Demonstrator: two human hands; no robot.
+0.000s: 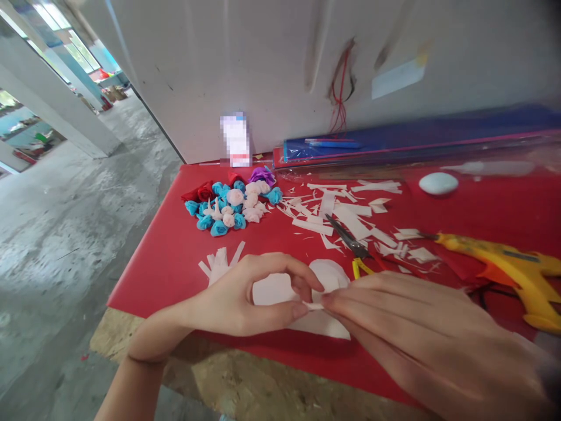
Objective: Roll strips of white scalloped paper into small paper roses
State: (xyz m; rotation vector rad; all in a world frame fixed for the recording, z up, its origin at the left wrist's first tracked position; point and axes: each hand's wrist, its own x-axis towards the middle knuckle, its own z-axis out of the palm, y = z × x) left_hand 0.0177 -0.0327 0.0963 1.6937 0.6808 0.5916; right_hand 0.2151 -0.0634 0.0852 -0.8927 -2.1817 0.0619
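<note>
My left hand (pixel 245 295) curls its thumb and fingers round one end of a small white paper strip (pixel 314 306). At the strip's other end, the fingertips of my right hand (pixel 412 321) are pressed together. Beneath both hands lies white paper (pixel 328 325), partly covered by them. A rounded white paper piece (pixel 326 270) shows just behind the fingertips. Scissors (pixel 348 237) with yellow and red on the handles lie behind my right hand. White paper strips (pixel 219 263) stick out past my left wrist.
Blue, pink, red and purple paper flowers (pixel 219 227) are grouped at the back left of the red tabletop (pixel 153 275). White scraps (pixel 350 219) lie centrally. A yellow glue gun (pixel 504 263) and a white egg-shaped object (pixel 438 183) are right. A phone (pixel 236 140) leans on the wall.
</note>
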